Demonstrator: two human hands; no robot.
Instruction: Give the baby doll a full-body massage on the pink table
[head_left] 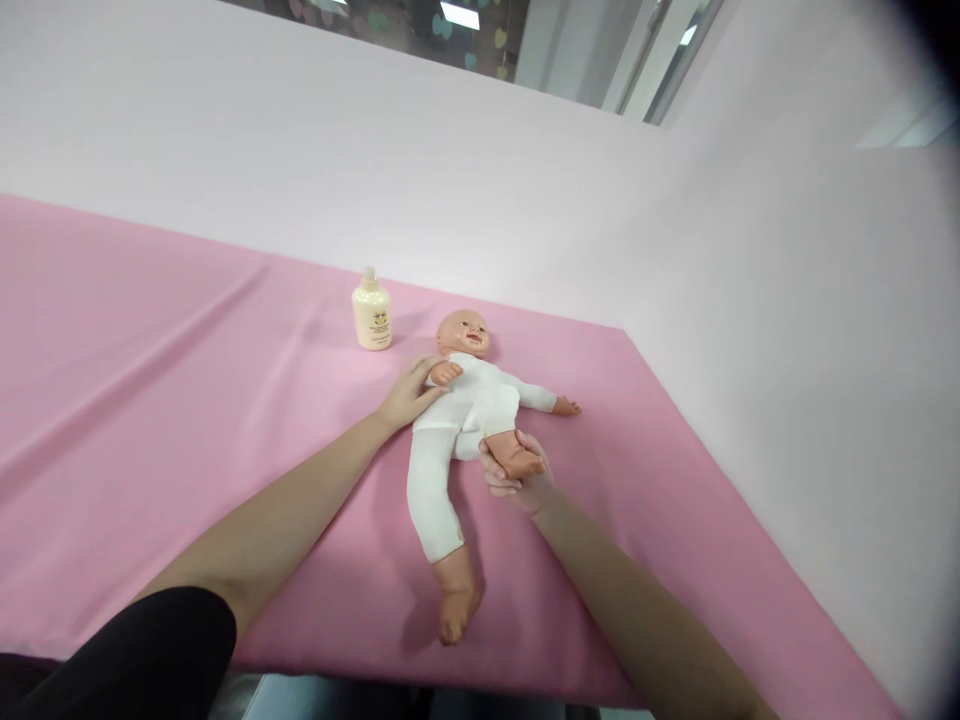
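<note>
A baby doll (465, 405) in a white suit lies on its back on the pink cloth (187, 380), head toward the wall. My left hand (409, 392) rests against the doll's side at its bent arm, fingers wrapped on the upper arm. My right hand (517, 478) is closed around the doll's raised foot, with that leg bent up toward the body. The doll's other leg lies straight out toward me, foot near the table's front edge. One doll arm stretches out to the right.
A small cream lotion bottle (372, 312) stands upright on the cloth just left of the doll's head. White partition walls (525, 180) close in the back and right sides. The table's front edge (360, 675) runs close to me.
</note>
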